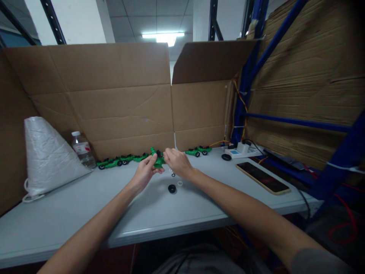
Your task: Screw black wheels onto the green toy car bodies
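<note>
**Op:** At mid-table, just in front of the cardboard wall, both hands are up w/ a green part between them. Left hand is curled round it from below, fingers closed on the body. Right hand is pinching in at the part's top/right end; can't tell if it's holding a small bit or just the part itself, too small to see.

**Obs:** How's it going to handle?

**Op:** I'd judge light, stiff moulded plastic. Small enough for a fingertip grip, no sag. Prob. a bit smooth, so I'd hold the fat body, not the thin ends or the black bit on it.

**Obs:** Loose stuff nearby?

**Op:** Yes. On the table right under the hands: a black ring, a white ring just beside it, and a smaller dark ring or two a bit further back. Tiny, round, likely to roll or slide if nudged; pinch by the rim.

**Obs:** Rest of the bench?

**Op:** Row of finished-looking green parts along the wall to the left, two more to the right. Bottle and white bag far left, phone and a power strip right, well apart from the hands.
</note>
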`<state>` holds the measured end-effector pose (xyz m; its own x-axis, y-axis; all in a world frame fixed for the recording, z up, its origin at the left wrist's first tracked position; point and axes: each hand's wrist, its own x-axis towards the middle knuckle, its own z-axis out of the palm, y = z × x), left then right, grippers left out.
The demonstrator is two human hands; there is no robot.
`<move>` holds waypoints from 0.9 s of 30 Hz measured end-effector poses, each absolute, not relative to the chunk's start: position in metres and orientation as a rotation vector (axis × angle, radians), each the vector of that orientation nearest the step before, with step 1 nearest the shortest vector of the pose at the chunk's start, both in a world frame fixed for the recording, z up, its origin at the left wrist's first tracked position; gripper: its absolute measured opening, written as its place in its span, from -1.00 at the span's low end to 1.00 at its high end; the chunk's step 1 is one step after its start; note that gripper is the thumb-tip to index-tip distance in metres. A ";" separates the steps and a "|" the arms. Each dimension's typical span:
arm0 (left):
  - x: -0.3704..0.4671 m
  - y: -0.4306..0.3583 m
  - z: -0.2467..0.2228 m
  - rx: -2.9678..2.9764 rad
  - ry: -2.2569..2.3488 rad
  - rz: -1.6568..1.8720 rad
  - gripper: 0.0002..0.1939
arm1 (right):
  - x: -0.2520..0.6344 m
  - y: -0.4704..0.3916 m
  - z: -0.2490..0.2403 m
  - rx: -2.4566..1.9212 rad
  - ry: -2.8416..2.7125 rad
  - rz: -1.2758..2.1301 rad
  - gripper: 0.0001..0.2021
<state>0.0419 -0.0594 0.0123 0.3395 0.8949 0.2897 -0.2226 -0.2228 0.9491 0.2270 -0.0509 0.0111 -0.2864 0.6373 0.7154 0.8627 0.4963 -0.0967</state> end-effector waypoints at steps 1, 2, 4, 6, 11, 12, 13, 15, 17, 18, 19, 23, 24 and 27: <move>0.040 -0.058 0.013 1.375 0.647 1.153 -0.50 | 0.228 -0.051 0.012 -1.181 -2.080 -0.444 -0.65; 0.038 -0.057 0.014 1.341 0.638 1.119 -0.50 | 0.229 -0.051 0.013 -1.140 -2.129 -0.476 -0.65; 0.034 -0.056 0.014 1.298 0.632 1.050 -0.50 | 0.231 -0.050 0.014 -1.091 -2.200 -0.513 -0.63; 0.032 -0.055 0.013 1.284 0.637 1.000 -0.50 | 0.232 -0.048 0.014 -1.076 -2.229 -0.515 -0.63; 0.036 -0.057 0.012 1.389 0.681 1.074 -0.51 | 0.231 -0.049 0.009 -1.170 -2.126 -0.345 -0.68; 0.038 -0.058 0.012 1.442 0.686 1.117 -0.52 | 0.230 -0.050 0.008 -1.188 -2.092 -0.290 -0.70; 0.039 -0.059 0.013 1.503 0.690 1.161 -0.52 | 0.229 -0.051 0.008 -1.201 -2.058 -0.236 -0.71; 0.040 -0.061 0.014 1.642 0.698 1.243 -0.54 | 0.227 -0.053 0.008 -1.206 -1.998 -0.138 -0.72; 0.040 -0.063 0.013 1.768 0.706 1.312 -0.57 | 0.225 -0.053 0.007 -1.181 -1.947 -0.055 -0.72; 0.039 -0.063 0.012 1.815 0.711 1.340 -0.59 | 0.224 -0.052 0.007 -1.161 -1.923 -0.013 -0.71; 0.038 -0.064 0.010 1.853 0.721 1.359 -0.60 | 0.223 -0.051 0.006 -1.139 -1.898 0.032 -0.71; 0.033 -0.062 0.004 1.991 0.804 1.372 -0.67 | 0.215 -0.046 0.002 -1.040 -1.767 0.350 -0.67; 0.032 -0.062 0.004 2.048 0.827 1.369 -0.68 | 0.213 -0.045 0.001 -1.020 -1.712 0.509 -0.66; 0.029 -0.062 0.007 2.262 0.858 1.369 -0.71 | 0.207 -0.043 -0.001 -0.944 -1.482 1.107 -0.65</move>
